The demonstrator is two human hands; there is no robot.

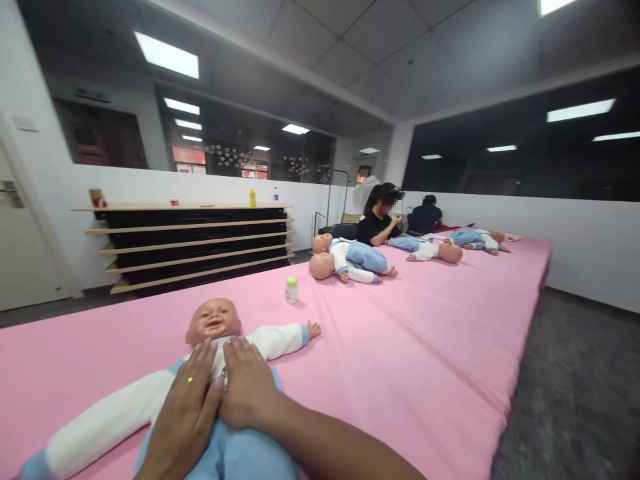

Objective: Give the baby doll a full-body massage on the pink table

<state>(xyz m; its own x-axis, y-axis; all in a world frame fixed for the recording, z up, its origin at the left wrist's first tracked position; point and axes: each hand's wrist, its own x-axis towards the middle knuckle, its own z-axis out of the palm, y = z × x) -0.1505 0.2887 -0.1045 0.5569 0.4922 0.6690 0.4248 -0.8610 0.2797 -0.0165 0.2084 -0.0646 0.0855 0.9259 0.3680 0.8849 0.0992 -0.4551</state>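
A baby doll (214, 321) lies on its back before me, dressed in a white top and light blue trousers, its arms spread to both sides. Flat on the left part of its chest rests my left hand (189, 393), fingers stretched toward the doll's neck, with a ring on one finger. Beside it, my right hand (249, 380) lies flat on the chest too, its fingers extended. The two thumbs are close together. Both palms hide much of the doll's top. Past the doll's outstretched arm stands a small white bottle with a green cap (292, 291).
A pink sheet (400, 353) covers the long table. Several other dolls (360, 257) lie farther along it. A person (380, 217) sits at the far side, and another person (425, 215) is behind. A shelf rack (195, 207) with small containers stands by the wall.
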